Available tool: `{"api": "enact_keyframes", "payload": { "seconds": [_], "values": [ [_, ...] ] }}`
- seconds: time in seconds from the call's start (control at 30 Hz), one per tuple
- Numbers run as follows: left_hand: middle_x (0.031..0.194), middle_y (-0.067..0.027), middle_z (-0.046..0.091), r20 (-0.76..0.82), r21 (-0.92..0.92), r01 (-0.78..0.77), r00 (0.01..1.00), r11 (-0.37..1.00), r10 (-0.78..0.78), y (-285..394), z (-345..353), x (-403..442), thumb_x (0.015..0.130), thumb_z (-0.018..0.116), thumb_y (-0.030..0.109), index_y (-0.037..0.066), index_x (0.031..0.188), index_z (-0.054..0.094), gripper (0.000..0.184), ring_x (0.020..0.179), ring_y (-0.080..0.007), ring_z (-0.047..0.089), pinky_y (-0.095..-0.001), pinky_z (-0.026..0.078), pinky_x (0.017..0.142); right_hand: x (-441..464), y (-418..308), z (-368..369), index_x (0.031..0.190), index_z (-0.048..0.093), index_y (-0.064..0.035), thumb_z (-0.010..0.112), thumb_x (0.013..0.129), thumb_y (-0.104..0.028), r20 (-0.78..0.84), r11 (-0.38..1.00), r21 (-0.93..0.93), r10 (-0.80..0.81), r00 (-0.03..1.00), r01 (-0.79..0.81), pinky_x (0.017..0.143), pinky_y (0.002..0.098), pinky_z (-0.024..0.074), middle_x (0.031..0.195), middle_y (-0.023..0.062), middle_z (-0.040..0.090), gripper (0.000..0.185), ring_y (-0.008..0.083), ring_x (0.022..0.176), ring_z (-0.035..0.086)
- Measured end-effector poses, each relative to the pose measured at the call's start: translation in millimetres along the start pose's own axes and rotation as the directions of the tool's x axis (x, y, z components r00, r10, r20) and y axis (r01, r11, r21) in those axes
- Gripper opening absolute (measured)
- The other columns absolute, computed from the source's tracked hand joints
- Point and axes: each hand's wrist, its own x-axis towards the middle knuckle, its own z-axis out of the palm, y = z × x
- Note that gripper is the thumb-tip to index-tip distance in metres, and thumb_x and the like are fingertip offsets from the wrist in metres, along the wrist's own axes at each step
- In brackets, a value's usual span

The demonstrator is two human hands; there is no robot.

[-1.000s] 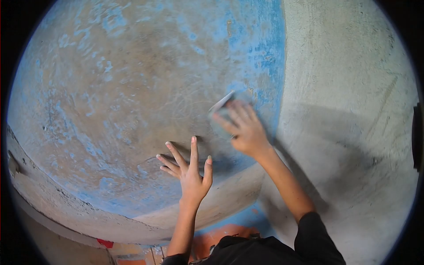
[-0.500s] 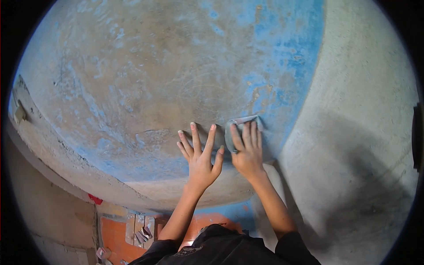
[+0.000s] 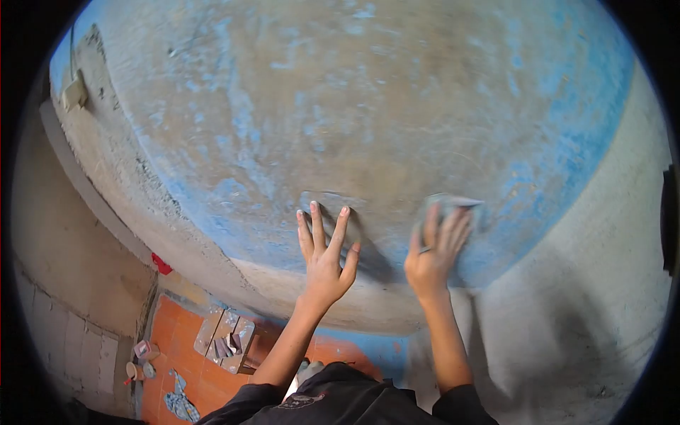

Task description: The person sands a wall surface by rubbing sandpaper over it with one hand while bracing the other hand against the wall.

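Note:
In front of me stands a wall (image 3: pixel 340 120) with worn blue paint over brownish, scuffed plaster. My left hand (image 3: pixel 328 262) rests its fingertips low on this wall, fingers spread and holding nothing. To its right, my right hand (image 3: pixel 432 262) presses a folded grey-green piece of sandpaper (image 3: pixel 476 214) flat against the surface. Those fingers are smeared by motion, and they hide most of the sheet. A ring shows on one of them.
A grey side wall (image 3: pixel 567 304) meets the blue one at right. At left, a small box with a cable (image 3: pixel 74 93) sits on the wall's edge. Below are a low stool (image 3: pixel 225 336) bearing several strips, a crumpled cloth (image 3: pixel 181 402) and orange floor tiles (image 3: pixel 170 340).
My view has turned left, showing more of the floor and stool. My right hand has swept the sandpaper away from my left hand, widening the gap. Both hands sit farther from the right corner.

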Motion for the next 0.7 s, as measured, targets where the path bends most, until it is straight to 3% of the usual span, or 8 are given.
{"api": "enact_keyframes", "payload": {
  "seconds": [0.1, 0.23, 0.27, 0.37, 0.47, 0.57, 0.6, 0.7],
  "values": [
    [0.165, -0.0286, 0.004, -0.019, -0.012, 0.035, 0.999, 0.999, -0.035, -24, -16, 0, 0.094, 0.063, 0.018, 0.016, 0.155, 0.04, 0.065, 0.149, -0.0545, -0.003, -0.061, 0.008, 0.118, -8, -18, 0, 0.157, 0.033, -0.0147, 0.059, 0.078, -0.011, 0.222, 0.988, 0.05, -0.154, 0.963, 0.147, 0.114, 0.0705, 0.0124, 0.161, 0.0325, 0.016, 0.084, 0.0569, 0.147, 0.013],
    [0.165, -0.028, 0.005, -0.01, 0.029, 0.046, 0.999, 0.999, -0.045, -64, -39, 0, 0.094, 0.062, 0.02, 0.016, 0.154, 0.041, 0.064, 0.15, -0.0533, -0.003, -0.0639, 0.007, 0.116, -5, -39, 31, 0.156, 0.037, -0.0163, 0.063, 0.077, -0.013, -0.1, 0.995, -0.053, 0.078, 0.992, -0.083, 0.114, 0.0708, 0.0154, 0.161, 0.0317, 0.018, 0.083, 0.0518, 0.148, 0.017],
    [0.165, -0.0279, 0.005, 0.004, 0.058, 0.047, 0.999, 0.997, -0.047, -75, -46, -1, 0.094, 0.062, 0.021, 0.016, 0.154, 0.041, 0.064, 0.15, -0.053, -0.003, -0.0648, 0.006, 0.116, -15, -54, 38, 0.156, 0.036, -0.014, 0.06, 0.089, -0.018, 0.002, 0.995, -0.095, -0.025, 1.0, 0.025, 0.116, 0.0684, 0.0138, 0.161, 0.0305, 0.017, 0.071, 0.0485, 0.15, 0.015],
    [0.165, -0.0277, 0.005, 0.016, 0.068, 0.011, 1.0, 0.998, -0.012, -112, -68, 0, 0.095, 0.062, 0.023, 0.017, 0.154, 0.042, 0.063, 0.15, -0.0528, -0.003, -0.0665, 0.004, 0.115, -13, -93, 44, 0.158, 0.031, -0.0116, 0.056, 0.096, -0.022, 0.297, 0.973, -0.077, -0.184, 0.937, 0.216, 0.118, 0.0662, 0.0091, 0.162, 0.0295, 0.016, 0.067, 0.0481, 0.151, 0.012],
    [0.165, -0.0277, 0.005, -0.018, 0.064, -0.008, 1.0, 0.998, 0.009, -156, -95, 3, 0.095, 0.061, 0.023, 0.016, 0.154, 0.042, 0.063, 0.15, -0.0528, -0.003, -0.0663, 0.003, 0.115, 47, -121, 47, 0.157, 0.033, -0.0108, 0.057, 0.092, -0.018, -0.157, 0.994, -0.103, -0.043, 0.987, 0.027, 0.119, 0.0634, 0.0091, 0.163, 0.0276, 0.017, 0.07, 0.0453, 0.152, 0.012],
    [0.165, -0.0285, 0.004, -0.057, 0.009, 0.007, 0.998, 1.0, -0.006, -195, -126, 5, 0.096, 0.06, 0.022, 0.014, 0.154, 0.041, 0.062, 0.15, -0.053, -0.003, -0.0651, 0.003, 0.116, 51, -170, 76, 0.156, 0.036, -0.0123, 0.061, 0.082, -0.015, -0.16, 0.994, -0.089, 0.048, 0.986, -0.063, 0.12, 0.0628, 0.0098, 0.164, 0.0259, 0.017, 0.078, 0.0434, 0.152, 0.013],
    [0.165, -0.0289, 0.004, -0.06, 0.002, 0.013, 0.998, 1.0, -0.012, -206, -136, 5, 0.096, 0.06, 0.022, 0.013, 0.154, 0.04, 0.062, 0.15, -0.0531, -0.003, -0.0646, 0.004, 0.116, 37, -188, 92, 0.155, 0.039, -0.0116, 0.062, 0.081, -0.015, -0.072, 0.977, -0.154, -0.16, 0.984, 0.148, 0.119, 0.0624, 0.0119, 0.163, 0.024, 0.021, 0.078, 0.0435, 0.152, 0.015],
    [0.164, -0.0289, 0.007, -0.06, -0.036, 0.02, 0.998, 0.999, -0.022, -239, -158, -1, 0.096, 0.059, 0.021, 0.013, 0.154, 0.042, 0.06, 0.15, -0.0535, -0.001, -0.065, 0.006, 0.116, 13, -247, 114, 0.155, 0.039, -0.0099, 0.064, 0.081, -0.016, 0.314, 0.919, -0.037, -0.361, 0.878, 0.391, 0.118, 0.0632, 0.0124, 0.163, 0.0216, 0.025, 0.078, 0.0451, 0.151, 0.016]
  ]
}}
